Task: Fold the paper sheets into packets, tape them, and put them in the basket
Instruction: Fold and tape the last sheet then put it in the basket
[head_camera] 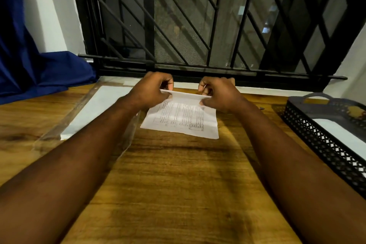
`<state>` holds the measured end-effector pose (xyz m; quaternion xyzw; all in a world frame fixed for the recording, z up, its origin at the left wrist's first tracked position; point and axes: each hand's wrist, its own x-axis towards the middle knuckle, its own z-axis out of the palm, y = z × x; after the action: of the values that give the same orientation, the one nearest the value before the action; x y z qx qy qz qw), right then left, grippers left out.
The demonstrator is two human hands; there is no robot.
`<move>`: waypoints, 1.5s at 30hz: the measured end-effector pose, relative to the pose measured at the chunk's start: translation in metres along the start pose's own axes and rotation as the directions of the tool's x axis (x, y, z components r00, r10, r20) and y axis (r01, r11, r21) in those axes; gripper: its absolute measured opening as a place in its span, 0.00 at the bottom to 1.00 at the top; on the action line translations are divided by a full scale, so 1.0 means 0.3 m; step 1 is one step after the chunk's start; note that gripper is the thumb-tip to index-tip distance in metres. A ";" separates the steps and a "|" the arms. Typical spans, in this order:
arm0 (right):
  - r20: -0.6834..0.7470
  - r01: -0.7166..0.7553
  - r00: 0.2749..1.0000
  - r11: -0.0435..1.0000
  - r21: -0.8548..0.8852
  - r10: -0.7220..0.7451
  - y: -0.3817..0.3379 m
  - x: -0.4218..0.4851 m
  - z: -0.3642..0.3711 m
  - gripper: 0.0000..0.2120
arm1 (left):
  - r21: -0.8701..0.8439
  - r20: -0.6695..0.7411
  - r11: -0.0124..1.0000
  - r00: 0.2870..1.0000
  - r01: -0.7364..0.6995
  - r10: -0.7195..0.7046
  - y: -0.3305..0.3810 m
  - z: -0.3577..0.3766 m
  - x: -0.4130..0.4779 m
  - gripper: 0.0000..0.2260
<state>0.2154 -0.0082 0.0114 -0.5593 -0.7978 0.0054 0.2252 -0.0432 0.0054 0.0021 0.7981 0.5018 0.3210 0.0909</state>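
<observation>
White printed sheet lies mid-table on the wooden table, near edge flat, far edge lifted. Left hand pinches the far-left corner, right hand pinches the far-right corner; fingers closed on paper at both ends, edge taut between them. Step in hand looks like the first fold: far edge being brought over toward the person. Next move calls for lining the lifted edge up with the near edge, then pressing a crease. Stack of blank sheets in clear sleeve sits left. Black mesh basket far right, something white inside. No tape visible.
</observation>
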 end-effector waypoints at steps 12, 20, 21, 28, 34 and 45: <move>0.310 -0.004 0.951 0.997 0.077 -0.020 0.021 0.001 0.031 0.14 | 0.090 0.323 0.995 0.946 -0.032 0.001 -0.011 0.033 -0.025 0.08; 0.332 -0.034 0.943 0.999 0.007 0.030 -0.075 -0.024 0.139 0.25 | 0.055 0.336 0.998 0.941 0.023 -0.040 -0.032 0.084 -0.028 0.06; 0.355 0.011 0.935 0.998 -0.054 0.009 -0.088 -0.027 0.170 0.27 | 0.071 0.310 0.997 0.951 -0.010 -0.013 -0.039 0.102 -0.036 0.06; 0.508 0.026 0.861 1.000 -0.013 -0.016 -0.056 -0.023 0.145 0.31 | 0.151 0.328 0.986 0.945 -0.069 0.016 -0.045 0.117 -0.051 0.09; 0.488 -0.109 0.872 0.988 0.107 0.043 0.059 -0.034 0.025 0.35 | 0.040 0.367 0.999 0.929 0.034 -0.046 -0.068 0.077 -0.037 0.09; 0.447 -0.177 0.883 0.984 0.028 0.146 0.066 -0.006 0.020 0.48 | -0.112 0.423 0.990 0.906 0.081 -0.026 -0.063 0.024 -0.029 0.22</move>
<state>0.2315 -0.0009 0.0001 -0.5997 -0.7781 0.1783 0.0556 -0.0555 0.0083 -0.0160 0.8269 0.4707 0.1701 0.2563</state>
